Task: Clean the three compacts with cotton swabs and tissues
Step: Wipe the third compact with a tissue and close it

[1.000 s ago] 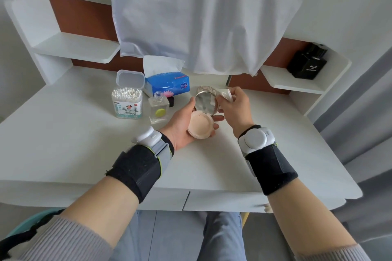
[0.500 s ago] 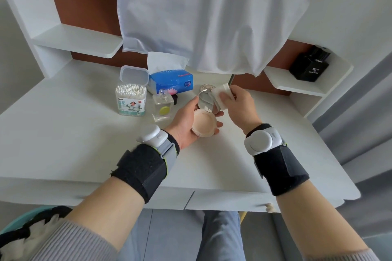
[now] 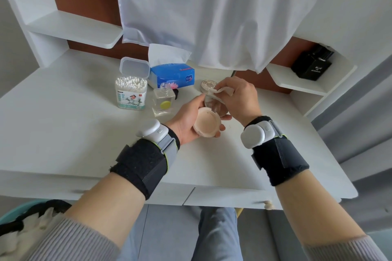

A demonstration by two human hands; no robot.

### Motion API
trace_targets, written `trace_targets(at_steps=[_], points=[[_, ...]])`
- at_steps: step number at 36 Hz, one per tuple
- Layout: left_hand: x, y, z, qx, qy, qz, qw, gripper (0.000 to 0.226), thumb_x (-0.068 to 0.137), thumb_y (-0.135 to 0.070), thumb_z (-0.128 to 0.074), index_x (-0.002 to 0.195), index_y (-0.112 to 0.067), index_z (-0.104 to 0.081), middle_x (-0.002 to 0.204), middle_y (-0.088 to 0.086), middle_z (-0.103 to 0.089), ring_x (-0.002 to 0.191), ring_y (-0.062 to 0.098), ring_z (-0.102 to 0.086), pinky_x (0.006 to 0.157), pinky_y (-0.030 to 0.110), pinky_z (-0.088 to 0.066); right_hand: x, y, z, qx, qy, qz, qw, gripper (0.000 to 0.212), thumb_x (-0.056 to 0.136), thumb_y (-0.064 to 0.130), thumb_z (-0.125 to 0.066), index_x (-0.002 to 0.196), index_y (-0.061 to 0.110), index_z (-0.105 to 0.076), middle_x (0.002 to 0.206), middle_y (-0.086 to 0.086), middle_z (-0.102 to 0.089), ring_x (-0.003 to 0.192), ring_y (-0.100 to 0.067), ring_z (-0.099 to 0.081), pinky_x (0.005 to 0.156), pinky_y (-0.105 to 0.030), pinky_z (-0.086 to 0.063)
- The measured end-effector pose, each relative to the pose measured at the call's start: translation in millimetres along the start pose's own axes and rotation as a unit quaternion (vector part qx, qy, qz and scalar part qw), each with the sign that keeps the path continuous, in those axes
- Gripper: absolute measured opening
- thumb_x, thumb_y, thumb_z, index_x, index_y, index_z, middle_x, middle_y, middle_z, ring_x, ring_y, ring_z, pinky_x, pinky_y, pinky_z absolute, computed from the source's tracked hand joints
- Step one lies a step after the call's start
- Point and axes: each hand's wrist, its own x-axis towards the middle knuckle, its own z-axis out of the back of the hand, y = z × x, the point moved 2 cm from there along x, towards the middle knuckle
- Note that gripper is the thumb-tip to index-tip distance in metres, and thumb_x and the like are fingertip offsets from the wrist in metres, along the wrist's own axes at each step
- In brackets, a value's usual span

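My left hand (image 3: 186,121) holds an open round compact (image 3: 206,122) above the desk, its peach powder pan facing up and its mirrored lid raised. My right hand (image 3: 237,99) pinches a folded white tissue (image 3: 218,92) and presses it against the upper edge of the mirrored lid. A second round compact (image 3: 206,85) lies shut on the desk just behind the hands, partly hidden by my right fingers. A clear box of cotton swabs (image 3: 131,93), lid up, stands to the left. The blue tissue pack (image 3: 172,75) sits behind it.
A small clear glass bottle (image 3: 163,103) with a yellow label stands between the swab box and my left hand. A white cloth (image 3: 212,12) hangs down over the back of the white desk (image 3: 63,125). A black perfume bottle (image 3: 312,63) sits on the right shelf.
My right hand has slid the tissue from the lid's right side up onto its top edge. Left hand keeps the compact in about the same place.
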Motion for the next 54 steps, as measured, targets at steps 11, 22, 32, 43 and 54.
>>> trace_targets(at_steps=[11, 22, 32, 43, 54], points=[[4, 0, 2, 0.008, -0.014, -0.005, 1.0, 0.082, 0.088, -0.075, -0.02, 0.11, -0.006, -0.059, 0.08, 0.018, -0.068, 0.064, 0.034, -0.064, 0.057, 0.036, -0.052, -5, 11, -2, 0.015, 0.086, 0.091, 0.992, 0.028, 0.071, -0.007, -0.065, 0.078, 0.017, -0.077, 0.078, 0.013, -0.058, 0.066, -0.008, -0.055, 0.056, -0.004, -0.036], [3, -1, 4, 0.026, -0.017, -0.026, 0.999, 0.084, 0.086, -0.078, -0.02, 0.1, -0.009, -0.066, 0.081, 0.017, -0.068, 0.064, 0.033, -0.064, 0.061, 0.038, -0.05, -16, 2, 4, 0.045, 0.114, 0.101, 0.987, 0.025, 0.07, -0.011, -0.065, 0.081, 0.008, -0.076, 0.079, -0.001, -0.066, 0.07, -0.015, -0.064, 0.059, -0.03, -0.057], [6, 2, 4, 0.011, 0.01, -0.01, 1.0, 0.092, 0.085, -0.079, -0.02, 0.124, -0.005, -0.059, 0.117, 0.031, -0.061, 0.066, 0.032, -0.061, 0.06, 0.035, -0.05, -20, -17, 21, 0.003, 0.127, 0.15, 0.98, 0.022, 0.074, -0.008, -0.071, 0.077, 0.013, -0.077, 0.078, -0.006, -0.066, 0.067, -0.015, -0.057, 0.064, -0.012, -0.04], [9, 1, 8, 0.01, -0.005, 0.0, 1.0, 0.093, 0.084, -0.08, -0.018, 0.129, -0.009, -0.056, 0.116, 0.026, -0.065, 0.068, 0.031, -0.064, 0.063, 0.036, -0.051, -9, -20, 23, 0.059, -0.054, 0.044, 0.996, 0.034, 0.072, -0.016, -0.052, 0.072, 0.01, -0.074, 0.085, -0.009, -0.064, 0.073, -0.015, -0.056, 0.063, -0.011, -0.041], [4, 1, 5, 0.025, -0.008, -0.011, 1.0, 0.085, 0.086, -0.078, -0.016, 0.111, -0.01, -0.061, 0.094, 0.017, -0.069, 0.067, 0.033, -0.064, 0.058, 0.035, -0.052, -1, 13, 2, 0.018, 0.109, 0.038, 0.993, 0.032, 0.073, -0.005, -0.056, 0.08, 0.018, -0.077, 0.083, 0.002, -0.061, 0.076, -0.017, -0.059, 0.067, -0.025, -0.046]])
